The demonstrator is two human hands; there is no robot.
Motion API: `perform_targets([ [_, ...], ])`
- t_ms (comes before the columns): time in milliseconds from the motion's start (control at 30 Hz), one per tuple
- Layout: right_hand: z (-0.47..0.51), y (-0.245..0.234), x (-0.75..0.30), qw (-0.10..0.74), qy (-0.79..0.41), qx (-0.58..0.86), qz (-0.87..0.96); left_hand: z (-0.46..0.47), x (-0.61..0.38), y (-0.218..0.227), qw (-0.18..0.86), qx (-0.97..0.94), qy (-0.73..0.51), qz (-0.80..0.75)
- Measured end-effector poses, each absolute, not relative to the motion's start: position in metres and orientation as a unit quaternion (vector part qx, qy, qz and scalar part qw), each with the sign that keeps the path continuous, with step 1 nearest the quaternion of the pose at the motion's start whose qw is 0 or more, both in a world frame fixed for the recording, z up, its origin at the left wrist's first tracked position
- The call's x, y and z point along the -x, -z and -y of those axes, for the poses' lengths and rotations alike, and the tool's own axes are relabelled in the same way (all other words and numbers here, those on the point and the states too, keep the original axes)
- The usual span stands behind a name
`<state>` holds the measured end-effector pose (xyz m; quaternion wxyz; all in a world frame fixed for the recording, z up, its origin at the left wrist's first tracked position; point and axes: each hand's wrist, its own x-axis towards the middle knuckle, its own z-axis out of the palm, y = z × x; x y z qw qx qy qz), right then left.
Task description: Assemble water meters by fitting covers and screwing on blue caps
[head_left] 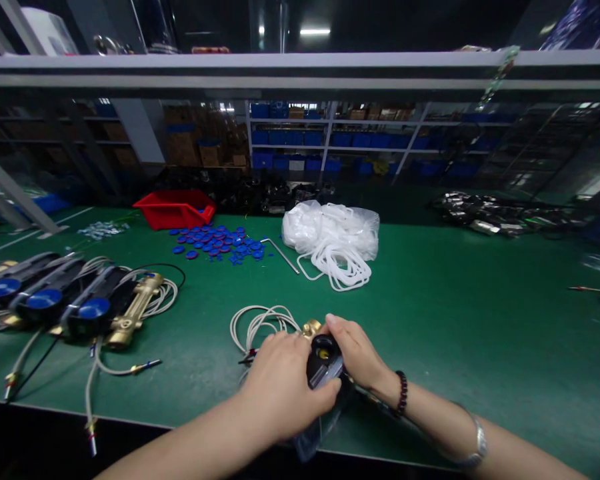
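Near the front edge of the bench, both hands are closed around a meter [325,360] with a black housing. A yellow spot shows inside its round black part, and a brass fitting [311,328] sticks out at its far end. My left hand [285,383] grips the left side, its thumb across the grey lower part. From the right, my right hand [356,350] wraps the housing, fingers toward the brass end. Coiled beige cable [257,323] lies just left of the meter. Its underside is hidden by the hands.
To the left stand several similar meters with blue round caps [94,307] and a brass pipe body [136,310]. Behind are a red bin [175,208], scattered blue discs [215,240], a hex key [281,256], a plastic bag [330,227] and white tubing [340,267]. A shelf beam [300,63] runs overhead.
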<state>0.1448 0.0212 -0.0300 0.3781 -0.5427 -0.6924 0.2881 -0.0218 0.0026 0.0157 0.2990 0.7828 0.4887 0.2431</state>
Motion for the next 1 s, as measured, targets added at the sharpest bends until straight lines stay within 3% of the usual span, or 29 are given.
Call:
perform_targets([
  [133, -0.013, 0.005, -0.144, 0.319, -0.223, 0.511, 0.767, 0.035, 0.054, 0.004, 0.194, -0.781, -0.290, -0.518],
  [267, -0.010, -0.016, -0.124, 0.107, -0.148, 0.416, 0.891, 0.043, 0.062, 0.020, 0.230, -0.751, -0.252, -0.565],
  [333, -0.011, -0.017, -0.113, 0.041, -0.136, 0.410, 0.901, 0.034, 0.058, 0.025, 0.267, -0.758, -0.234, -0.546],
  [467, -0.015, -0.012, -0.105, 0.028, -0.128, 0.419, 0.899, 0.016, 0.052, 0.034, 0.312, -0.777, -0.254, -0.484],
  [867, -0.021, -0.016, -0.100, 0.011, -0.140, 0.422, 0.896, 0.016, 0.052, 0.037, 0.366, -0.740, -0.276, -0.492],
  [1000, -0.024, -0.026, -0.112, 0.034, -0.227, 0.368, 0.901, 0.020, 0.079, 0.037, 0.403, -0.685, -0.358, -0.490],
])
